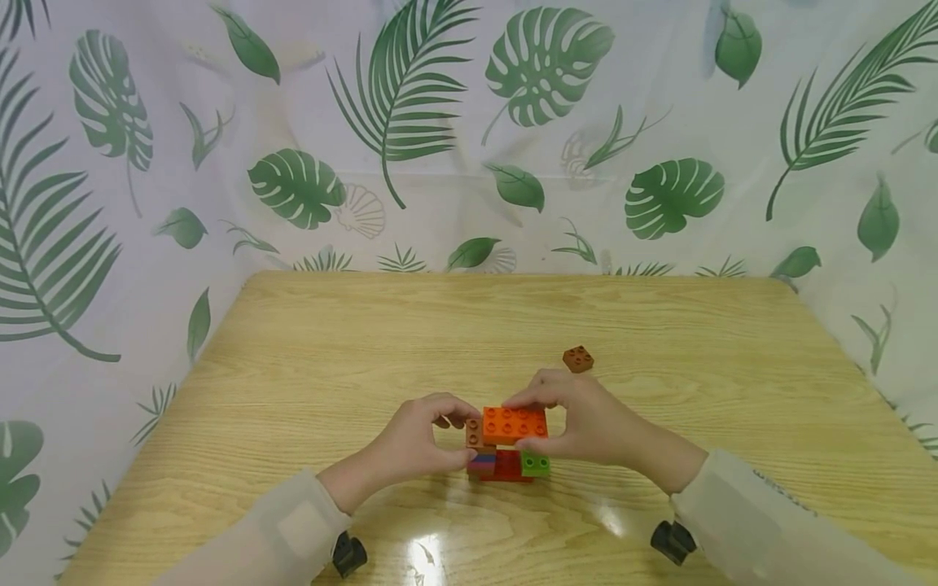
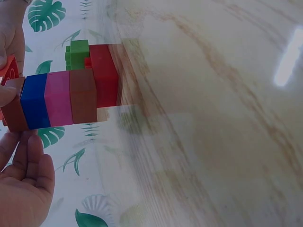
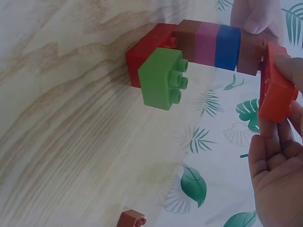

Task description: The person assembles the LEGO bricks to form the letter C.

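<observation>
Orange brick [image 1: 515, 425], pinched by right fingers [image 1: 536, 396], perhaps touches a 4-brick stack [image 2: 59, 99]; left fingers [image 1: 443, 404] grip its top brick [image 2: 17, 109].

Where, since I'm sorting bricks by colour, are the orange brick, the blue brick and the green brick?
Orange brick [image 1: 515, 426]: head view, on its studded top.
Blue brick [image 2: 36, 103]: left wrist view, on its smooth side.
Green brick [image 3: 155, 80]: right wrist view, on its smooth side.

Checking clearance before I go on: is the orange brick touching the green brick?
Apart. The right wrist view shows a wide gap, with the leaf-patterned backdrop visible between the orange brick and the green brick.
</observation>
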